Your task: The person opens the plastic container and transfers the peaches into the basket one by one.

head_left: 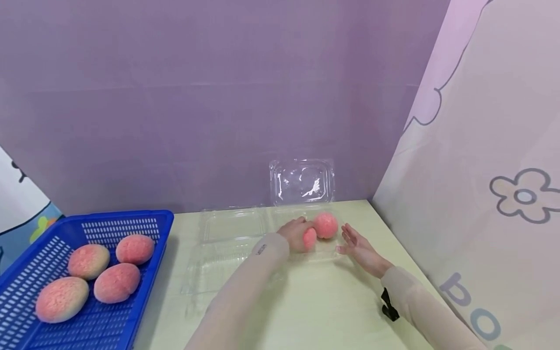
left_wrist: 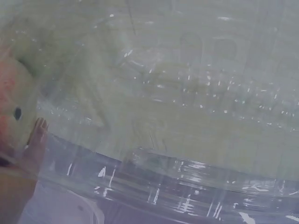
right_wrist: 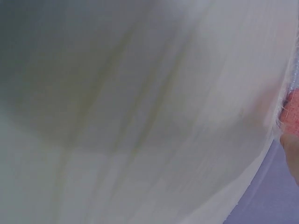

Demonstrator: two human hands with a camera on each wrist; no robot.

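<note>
In the head view my left hand (head_left: 296, 234) curls over a pink peach (head_left: 309, 239), which is partly hidden by the fingers. The peach is in the clear plastic clamshell box (head_left: 323, 253), whose lid (head_left: 302, 182) stands raised at the back. Another pink peach (head_left: 326, 225) sits in the same box, just right of the held one. My right hand (head_left: 362, 250) is at the box's right side, fingers extended and holding nothing. The left wrist view shows a cream-and-pink peach (left_wrist: 16, 93) at its left edge; in the right wrist view a sliver of pink peach (right_wrist: 292, 114) shows.
A blue plastic basket (head_left: 164, 228) with several pink-and-cream peaches (head_left: 117, 283) stands at the left. Between basket and left arm lies another clear plastic box (head_left: 218, 265), lid laid back. A purple backdrop (head_left: 197, 97) rises behind the table, a pale patterned sheet (head_left: 472, 170) at the right.
</note>
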